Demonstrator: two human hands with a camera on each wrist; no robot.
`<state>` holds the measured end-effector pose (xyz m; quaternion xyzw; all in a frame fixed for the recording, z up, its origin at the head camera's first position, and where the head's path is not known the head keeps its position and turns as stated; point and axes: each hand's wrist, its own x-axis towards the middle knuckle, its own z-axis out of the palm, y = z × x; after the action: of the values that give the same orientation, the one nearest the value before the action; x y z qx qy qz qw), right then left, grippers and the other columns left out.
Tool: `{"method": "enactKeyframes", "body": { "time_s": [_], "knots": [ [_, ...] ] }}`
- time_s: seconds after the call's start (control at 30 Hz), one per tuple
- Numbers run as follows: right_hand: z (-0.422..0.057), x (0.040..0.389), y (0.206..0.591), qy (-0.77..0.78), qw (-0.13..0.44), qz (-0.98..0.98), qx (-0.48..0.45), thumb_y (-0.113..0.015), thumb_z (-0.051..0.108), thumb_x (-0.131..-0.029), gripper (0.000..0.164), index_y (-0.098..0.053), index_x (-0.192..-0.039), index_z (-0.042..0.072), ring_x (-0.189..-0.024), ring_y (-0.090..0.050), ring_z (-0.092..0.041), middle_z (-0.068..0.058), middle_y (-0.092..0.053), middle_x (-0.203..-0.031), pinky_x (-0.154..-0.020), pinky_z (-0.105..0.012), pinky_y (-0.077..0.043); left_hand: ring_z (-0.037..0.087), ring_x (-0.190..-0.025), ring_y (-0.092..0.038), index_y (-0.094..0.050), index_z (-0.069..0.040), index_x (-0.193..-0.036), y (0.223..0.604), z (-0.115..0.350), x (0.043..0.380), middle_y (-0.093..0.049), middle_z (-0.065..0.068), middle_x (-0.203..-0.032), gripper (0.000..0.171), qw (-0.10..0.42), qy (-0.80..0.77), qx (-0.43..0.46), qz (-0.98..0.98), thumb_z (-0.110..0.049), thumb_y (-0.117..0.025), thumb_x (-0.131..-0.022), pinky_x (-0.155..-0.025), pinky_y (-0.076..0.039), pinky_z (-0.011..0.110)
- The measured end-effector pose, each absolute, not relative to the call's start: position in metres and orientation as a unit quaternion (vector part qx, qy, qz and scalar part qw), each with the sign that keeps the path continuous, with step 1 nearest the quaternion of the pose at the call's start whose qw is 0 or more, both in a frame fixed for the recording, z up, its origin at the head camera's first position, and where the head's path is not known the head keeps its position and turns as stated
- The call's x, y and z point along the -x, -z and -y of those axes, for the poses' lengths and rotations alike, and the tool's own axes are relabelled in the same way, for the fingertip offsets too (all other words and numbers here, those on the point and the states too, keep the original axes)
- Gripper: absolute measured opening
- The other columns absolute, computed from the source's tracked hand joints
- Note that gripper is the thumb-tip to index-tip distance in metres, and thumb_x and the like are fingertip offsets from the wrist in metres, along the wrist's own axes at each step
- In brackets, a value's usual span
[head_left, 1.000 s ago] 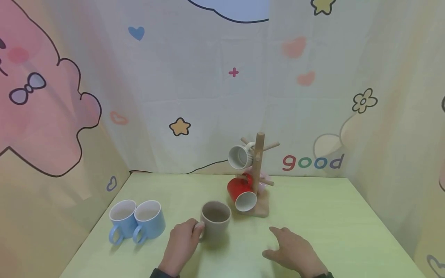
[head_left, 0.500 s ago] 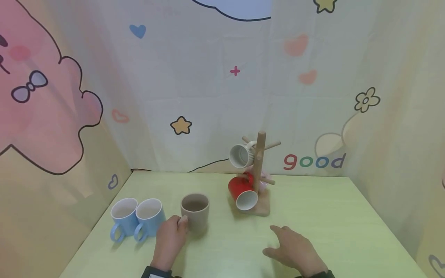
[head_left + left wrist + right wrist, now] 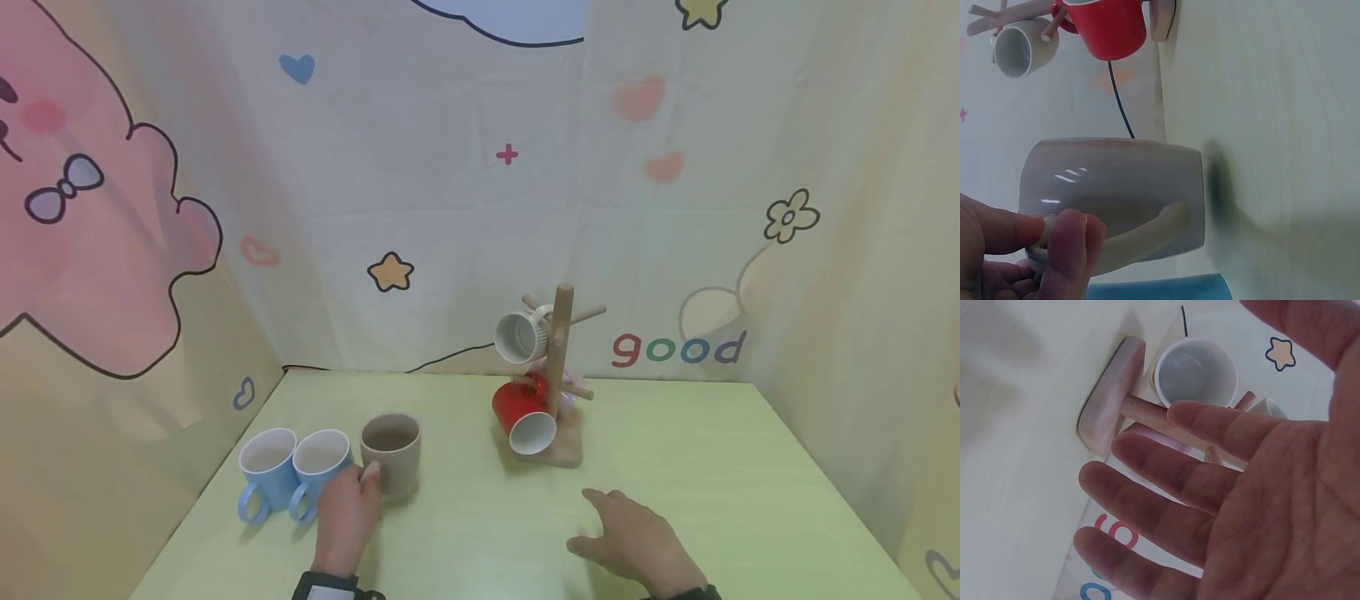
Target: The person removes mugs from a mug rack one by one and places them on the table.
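My left hand (image 3: pixel 348 518) pinches the handle of a grey-brown mug (image 3: pixel 392 457) between thumb and fingers. The mug is upright, just right of two light blue mugs, the left one (image 3: pixel 267 471) and the right one (image 3: pixel 322 457), which my hand partly covers. In the left wrist view a dark shadow lies beside the base of the grey-brown mug (image 3: pixel 1116 187); I cannot tell whether it touches the table. My right hand (image 3: pixel 633 542) hovers over the table on the right, holding nothing. Its fingers (image 3: pixel 1147 500) are spread and nearly straight in the right wrist view.
A wooden mug tree (image 3: pixel 558 358) stands at the back of the pale table (image 3: pixel 675 450). On its pegs hang a white mug (image 3: pixel 521 337), a red mug (image 3: pixel 517 410) and a pink one (image 3: pixel 572 392), mostly hidden. A printed curtain (image 3: pixel 450 167) closes off the back.
My left hand has carried the grey-brown mug leftward, from near the mug tree to beside the blue mugs. My right hand has stayed in place.
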<state>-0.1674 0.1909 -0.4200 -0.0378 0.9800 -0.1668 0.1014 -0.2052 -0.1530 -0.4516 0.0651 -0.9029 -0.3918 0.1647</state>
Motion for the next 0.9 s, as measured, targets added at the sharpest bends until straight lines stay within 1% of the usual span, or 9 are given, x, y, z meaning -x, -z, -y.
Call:
{"method": "enactKeyframes", "body": {
  "time_s": [0.23,0.33,0.53,0.6,0.73,0.9],
  "knots": [
    [-0.192,0.167,0.421,0.173,0.103,-0.979,0.035,-0.079,0.046,-0.079,0.071,-0.06,-0.131,0.002,-0.112,-0.059,-0.038,-0.02,-0.064,-0.119,-0.091,-0.058,-0.047,0.024,-0.06,-0.054,-0.057,-0.005,-0.072,0.457,0.158,0.207,-0.056,0.005,-0.062,0.029,0.191,0.382,-0.067,0.902,-0.016,-0.058,-0.098,-0.057,-0.041,0.037],
    [-0.192,0.166,0.421,0.177,0.1,-0.978,0.038,-0.079,0.046,-0.079,0.071,-0.06,-0.13,0.002,-0.114,-0.059,-0.039,-0.02,-0.063,-0.119,-0.092,-0.058,-0.047,0.024,-0.06,-0.052,-0.056,-0.005,-0.071,0.458,0.158,0.208,-0.054,0.005,-0.063,0.03,0.194,0.374,-0.066,0.904,-0.016,-0.058,-0.098,-0.057,-0.04,0.038],
    [-0.192,0.164,0.423,0.177,0.098,-0.979,0.038,-0.08,0.045,-0.078,0.07,-0.06,-0.13,0.002,-0.111,-0.059,-0.037,-0.019,-0.064,-0.118,-0.091,-0.057,-0.047,0.028,-0.06,-0.052,-0.054,-0.006,-0.065,0.46,0.16,0.208,-0.052,0.007,-0.061,0.033,0.209,0.349,-0.058,0.912,-0.016,-0.059,-0.097,-0.055,-0.039,0.04],
    [-0.192,0.163,0.423,0.178,0.097,-0.979,0.038,-0.08,0.045,-0.078,0.07,-0.06,-0.13,0.002,-0.111,-0.06,-0.037,-0.018,-0.064,-0.117,-0.09,-0.057,-0.047,0.028,-0.059,-0.053,-0.054,-0.007,-0.064,0.461,0.161,0.207,-0.054,0.007,-0.06,0.034,0.204,0.337,-0.057,0.917,-0.016,-0.06,-0.096,-0.054,-0.039,0.041],
    [-0.193,0.161,0.423,0.181,0.09,-0.979,0.04,-0.08,0.045,-0.077,0.07,-0.06,-0.129,0.002,-0.11,-0.06,-0.036,-0.018,-0.064,-0.117,-0.09,-0.056,-0.048,0.029,-0.057,-0.055,-0.055,-0.006,-0.062,0.464,0.162,0.204,-0.055,0.007,-0.06,0.034,0.176,0.305,-0.054,0.934,-0.016,-0.058,-0.095,-0.053,-0.039,0.042],
    [-0.194,0.16,0.424,0.186,0.082,-0.978,0.043,-0.08,0.046,-0.077,0.07,-0.061,-0.129,0.003,-0.111,-0.06,-0.035,-0.017,-0.064,-0.117,-0.091,-0.056,-0.047,0.037,-0.061,-0.059,-0.056,-0.002,-0.065,0.466,0.161,0.203,-0.058,0.013,-0.064,0.033,0.167,0.294,-0.055,0.939,-0.017,-0.057,-0.095,-0.054,-0.041,0.048]
  ]
}}
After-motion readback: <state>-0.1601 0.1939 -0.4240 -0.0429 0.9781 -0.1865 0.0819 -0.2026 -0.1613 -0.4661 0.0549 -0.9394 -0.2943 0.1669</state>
